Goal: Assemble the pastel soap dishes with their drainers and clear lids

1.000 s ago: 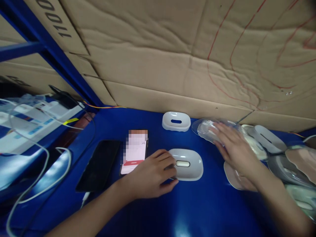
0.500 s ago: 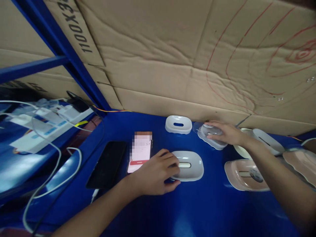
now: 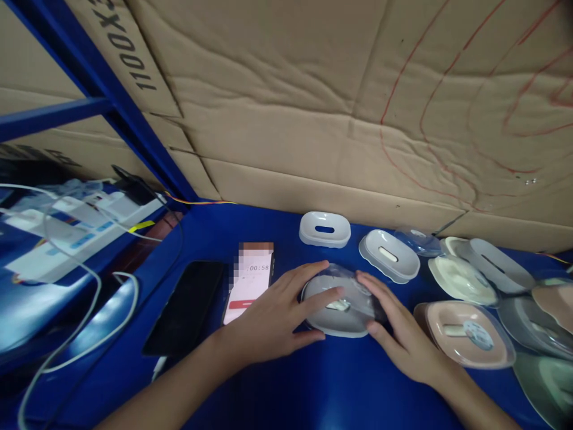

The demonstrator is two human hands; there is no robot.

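Observation:
A grey oval soap dish [image 3: 344, 327] stands on the blue table in front of me, with a clear domed lid [image 3: 333, 276] over it. My left hand [image 3: 282, 316] grips the lid and dish from the left, its index finger lying across the top. From the right, my right hand [image 3: 398, 331] holds the lid's edge between thumb and fingers. Through the plastic a pale insert shows in the dish's slot. Whether the lid sits fully down on the rim I cannot tell.
Behind are a white soap dish [image 3: 324, 230], a grey dish [image 3: 391, 254] and a clear lid [image 3: 418, 240]. A pink lidded dish [image 3: 465, 334] and several others lie right. A lit phone [image 3: 250, 280], a dark phone [image 3: 185, 307] and a cabled power strip [image 3: 85, 239] are left.
My right hand has come from the back grey dish toward me, to the front dish. A clear lid now covers that front dish, while the back one lies uncovered. My left hand stays beside it.

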